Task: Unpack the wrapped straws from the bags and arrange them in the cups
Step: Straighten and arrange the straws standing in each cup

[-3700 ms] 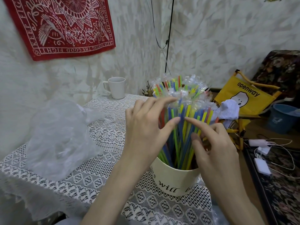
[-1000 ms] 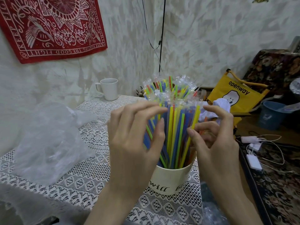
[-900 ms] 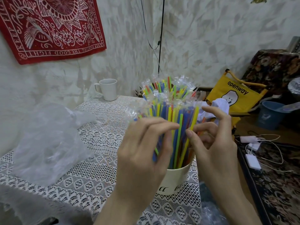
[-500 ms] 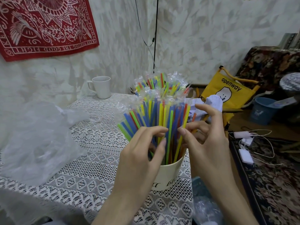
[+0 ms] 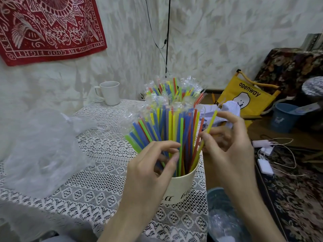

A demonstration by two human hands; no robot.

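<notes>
Left hand (image 5: 148, 173) and right hand (image 5: 227, 145) pinch straws (image 5: 171, 130) in cup (image 5: 181, 187); empty plastic bag (image 5: 43, 151) left, white mug (image 5: 109, 92) behind, second straw bundle (image 5: 173, 89) behind.

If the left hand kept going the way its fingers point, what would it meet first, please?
Most likely the wrapped straws standing in the cream cup; the left hand already has its fingertips at them, though depth is unclear.

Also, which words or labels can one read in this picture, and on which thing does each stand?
"openway": yellow chair back.
"THE GOOD FIGHT", printed upside down: lower border of the red cloth on the wall; its other words are cut off.
Cursive lettering on the cream cup: partly hidden, not readable.
</notes>
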